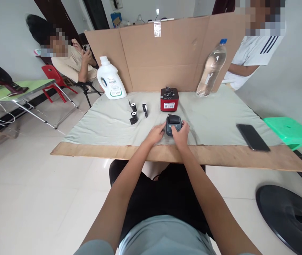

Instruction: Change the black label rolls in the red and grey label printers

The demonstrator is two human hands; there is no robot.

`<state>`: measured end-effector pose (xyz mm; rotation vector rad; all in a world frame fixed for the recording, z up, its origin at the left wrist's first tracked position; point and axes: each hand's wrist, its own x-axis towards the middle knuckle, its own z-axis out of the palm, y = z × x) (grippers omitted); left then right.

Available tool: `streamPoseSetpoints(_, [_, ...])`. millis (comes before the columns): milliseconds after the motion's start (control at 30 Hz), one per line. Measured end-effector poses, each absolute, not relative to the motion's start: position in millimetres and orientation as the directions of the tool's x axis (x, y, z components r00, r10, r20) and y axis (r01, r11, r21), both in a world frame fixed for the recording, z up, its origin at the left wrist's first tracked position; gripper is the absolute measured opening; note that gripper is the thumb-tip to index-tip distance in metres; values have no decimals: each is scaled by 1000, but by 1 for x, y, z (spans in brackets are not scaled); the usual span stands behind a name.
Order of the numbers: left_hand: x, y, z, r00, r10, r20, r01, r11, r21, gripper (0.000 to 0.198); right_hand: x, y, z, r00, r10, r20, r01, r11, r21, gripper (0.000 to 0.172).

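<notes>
A small dark grey portable printer (174,126) sits on the cloth near the table's front edge, with a black strip sticking out of its top. My right hand (181,134) grips its right side, thumb on the front face and fingers round the edge. At its left side lies my left hand (156,134), index finger stretched to the printer's edge and the other fingers partly hidden. Just behind stands a red and black box (169,100) with a white label. Several small black rolls (134,116) with loose ends lie to the left.
A cardboard screen (164,56) closes off the back. Before it stand a white jug (111,79) and a tilted clear bottle (212,69). A black phone (252,137) lies at the right front edge, by a green stool (290,131). Two people sit beyond the table.
</notes>
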<state>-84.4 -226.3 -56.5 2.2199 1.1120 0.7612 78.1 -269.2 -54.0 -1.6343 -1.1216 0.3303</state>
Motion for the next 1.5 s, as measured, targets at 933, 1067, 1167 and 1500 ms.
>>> streamPoseSetpoints(933, [-76,-217,-58,526,828,193,688,-548,476,75,74,-264,-59,440,803,401,708,-35,-705,77])
streamPoseSetpoints(1067, [-74,-228,-47,501,851,157,750,-517,413,69,73,-264,-59,438,800,410,716,-35,-697,77])
streamPoseSetpoints(1167, [-72,-234,-36,489,862,133,782,-501,371,66,72,-265,-59,440,804,400,716,-45,-697,76])
streamPoseSetpoints(1500, [-81,-225,-19,573,819,5,781,-549,298,70,75,-264,-60,433,812,391,698,-28,-716,74])
